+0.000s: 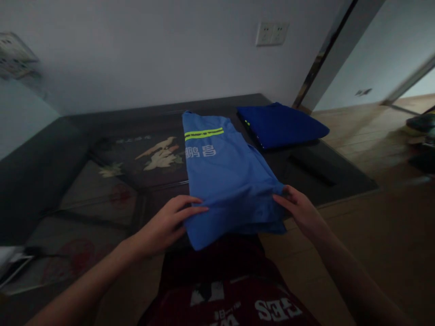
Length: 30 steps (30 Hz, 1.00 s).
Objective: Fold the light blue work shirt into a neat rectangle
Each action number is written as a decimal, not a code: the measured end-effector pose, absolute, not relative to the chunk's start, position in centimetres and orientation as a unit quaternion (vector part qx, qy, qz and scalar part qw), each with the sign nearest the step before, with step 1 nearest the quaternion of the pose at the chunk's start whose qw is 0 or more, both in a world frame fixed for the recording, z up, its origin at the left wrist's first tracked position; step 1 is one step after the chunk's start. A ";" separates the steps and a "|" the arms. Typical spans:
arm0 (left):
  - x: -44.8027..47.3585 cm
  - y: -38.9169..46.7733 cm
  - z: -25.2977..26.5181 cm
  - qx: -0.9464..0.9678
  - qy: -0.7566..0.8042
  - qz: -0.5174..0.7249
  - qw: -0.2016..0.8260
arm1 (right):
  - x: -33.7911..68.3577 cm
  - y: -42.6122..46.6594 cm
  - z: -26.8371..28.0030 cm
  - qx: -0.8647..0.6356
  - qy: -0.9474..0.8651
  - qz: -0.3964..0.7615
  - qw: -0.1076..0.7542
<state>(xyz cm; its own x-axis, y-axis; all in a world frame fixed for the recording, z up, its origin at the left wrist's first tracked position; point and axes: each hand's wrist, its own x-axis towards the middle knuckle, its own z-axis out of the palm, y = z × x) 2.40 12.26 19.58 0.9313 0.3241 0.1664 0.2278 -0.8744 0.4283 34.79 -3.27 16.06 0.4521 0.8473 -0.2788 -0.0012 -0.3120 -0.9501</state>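
Note:
A light blue shirt (231, 181) lies folded lengthwise on a dark glass-topped table, its near end hanging past the front edge. White characters and a yellow-green stripe show on its far left part. My left hand (173, 219) grips the left side near the bottom, two fingers lying over the cloth and the rest partly under it. At the right edge, my right hand (302, 208) pinches the fabric between thumb and fingers. Loose layers and creases show between the hands.
A darker blue folded garment (285, 124) rests at the table's back right, near a dark flat strip (311, 170). Behind the table (346, 181) is a wall with a double socket (272, 34). A white object (13, 262) stands at the left edge.

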 end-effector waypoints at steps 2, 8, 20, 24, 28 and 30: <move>2.1 9.8 19.4 0.971 0.125 0.105 0.173 | 35.2 -3.8 16.5 -0.675 -0.280 0.432 0.528; 4.5 4.8 18.1 0.981 0.062 0.148 0.106 | 35.1 -4.4 19.0 -0.630 -0.257 0.458 0.572; 6.9 4.3 17.0 0.961 0.175 0.210 0.045 | 34.2 -4.3 21.1 -0.558 -0.240 0.505 0.613; 4.2 5.7 19.0 0.940 0.211 0.255 0.084 | 34.8 -5.6 20.8 -0.589 -0.250 0.501 0.583; 2.8 5.9 18.3 0.924 0.230 0.289 0.097 | 35.8 -7.3 19.8 -0.638 -0.282 0.529 0.484; 2.7 5.6 17.1 0.928 0.227 0.285 0.083 | 36.5 -8.1 19.1 -0.668 -0.299 0.526 0.433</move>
<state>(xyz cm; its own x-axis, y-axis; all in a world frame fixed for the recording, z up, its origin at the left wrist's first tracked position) 2.75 5.63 17.08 0.7345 0.4686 0.4908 0.3742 -0.8830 0.2832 36.49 -8.11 19.14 0.2676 0.8546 -0.4450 -0.0562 -0.4473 -0.8926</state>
